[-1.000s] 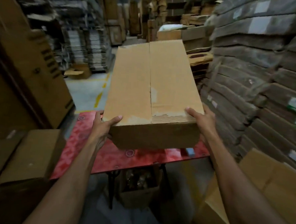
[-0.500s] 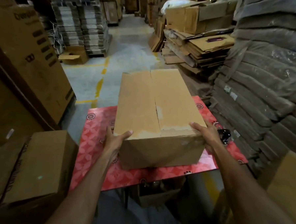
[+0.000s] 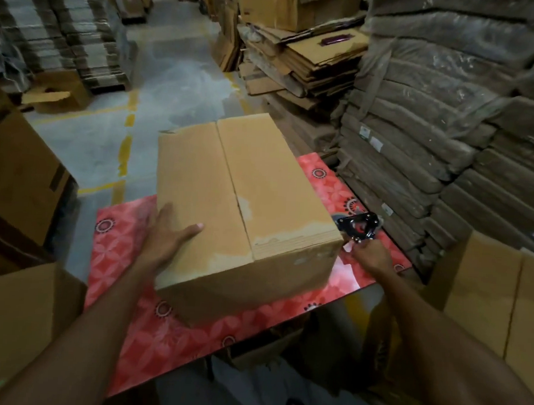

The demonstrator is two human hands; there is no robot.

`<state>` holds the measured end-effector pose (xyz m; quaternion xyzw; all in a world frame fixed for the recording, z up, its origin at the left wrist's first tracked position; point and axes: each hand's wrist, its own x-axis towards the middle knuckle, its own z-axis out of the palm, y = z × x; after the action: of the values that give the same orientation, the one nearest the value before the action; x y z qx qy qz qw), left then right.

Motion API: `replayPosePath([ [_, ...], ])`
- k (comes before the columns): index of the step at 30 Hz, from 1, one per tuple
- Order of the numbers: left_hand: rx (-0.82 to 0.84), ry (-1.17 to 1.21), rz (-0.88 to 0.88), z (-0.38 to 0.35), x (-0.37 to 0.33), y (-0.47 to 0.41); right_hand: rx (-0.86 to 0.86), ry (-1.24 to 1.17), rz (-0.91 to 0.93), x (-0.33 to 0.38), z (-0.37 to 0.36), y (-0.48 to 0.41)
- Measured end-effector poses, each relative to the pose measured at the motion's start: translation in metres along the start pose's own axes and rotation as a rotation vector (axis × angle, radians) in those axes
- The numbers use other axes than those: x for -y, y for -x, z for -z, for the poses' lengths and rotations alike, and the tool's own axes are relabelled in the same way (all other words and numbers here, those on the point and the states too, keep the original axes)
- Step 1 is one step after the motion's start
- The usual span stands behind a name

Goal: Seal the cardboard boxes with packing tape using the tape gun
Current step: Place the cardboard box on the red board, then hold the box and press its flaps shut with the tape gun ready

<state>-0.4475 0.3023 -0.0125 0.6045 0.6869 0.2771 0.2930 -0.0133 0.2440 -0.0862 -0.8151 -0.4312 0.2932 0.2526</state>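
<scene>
A brown cardboard box stands on the red patterned table, its two top flaps closed with a bare seam down the middle. My left hand rests flat on the box's near left top corner, fingers spread. To the right of the box lies the black metal tape gun on the table. My right hand is at its handle end with fingers curled round it; the handle itself is hidden under the hand.
Tall stacks of flattened cardboard rise right of the table. Brown boxes stand at the near left, far left and near right. A small open box sits on the concrete floor beyond.
The box was lowered and now stands on the table. My right hand left the box's right corner and went to the tape gun. My left hand shifted onto the box top.
</scene>
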Motion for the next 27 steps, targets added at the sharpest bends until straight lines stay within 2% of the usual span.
replayPosePath([
  [3, 0.006, -0.096, -0.003, 0.002, -0.001, -0.023, -0.04, 0.131, -0.086, -0.035, 0.0, -0.021],
  [6, -0.025, -0.079, 0.02, -0.001, 0.004, -0.036, -0.027, 0.194, -0.125, -0.056, -0.01, -0.049],
  [10, -0.005, -0.029, 0.065, -0.001, 0.013, -0.043, 0.024, 0.328, -0.082, -0.055, -0.024, -0.071],
  [15, 0.016, -0.016, 0.09, -0.001, 0.019, -0.045, 0.075, 0.482, -0.147, -0.045, -0.026, -0.073],
  [21, 0.023, 0.023, 0.102, -0.005, 0.01, -0.04, 0.254, 0.187, -0.285, -0.028, -0.004, -0.104],
  [23, 0.012, 0.063, 0.129, -0.009, 0.002, -0.034, 0.292, -0.095, -0.32, -0.017, 0.012, -0.11],
  [25, -0.012, 0.096, 0.146, -0.017, -0.006, -0.024, 0.243, -0.299, -0.275, 0.005, 0.03, -0.108],
  [27, -0.03, 0.137, 0.163, -0.028, -0.009, -0.015, 0.123, -0.419, -0.172, 0.035, 0.048, -0.106],
])
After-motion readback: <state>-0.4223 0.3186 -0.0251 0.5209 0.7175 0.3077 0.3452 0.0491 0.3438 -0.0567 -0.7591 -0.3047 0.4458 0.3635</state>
